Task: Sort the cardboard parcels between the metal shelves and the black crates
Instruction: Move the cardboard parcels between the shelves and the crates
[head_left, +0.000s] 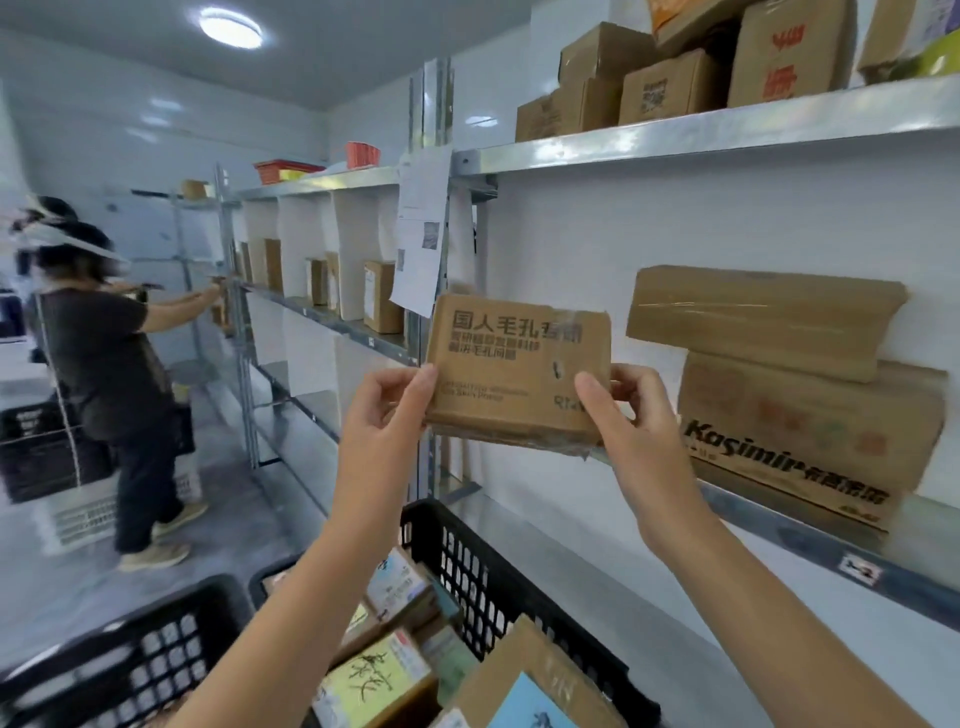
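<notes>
Cardboard parcel (519, 364), prob. light, dents easily. We pinch its sides w/ left hand (384, 421), right hand (631, 415), at the metal shelf (769, 530).

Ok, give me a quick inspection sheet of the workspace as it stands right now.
Surface: metal shelf, loaded on its right part.
Job's things: printed parcel held up in front of that shelf; Kasimir box to its right with a flat parcel on top; black crate below, holding mixed parcels; second black crate beside it, contents unclear.
Clutter: paper sheet hanging on the shelf upright; top-shelf boxes.
Grippers: left hand grips the printed parcel's left edge, right hand its right edge.
Cables: nothing seen.
Surroundings: another person at the far shelves; white walls.
</notes>
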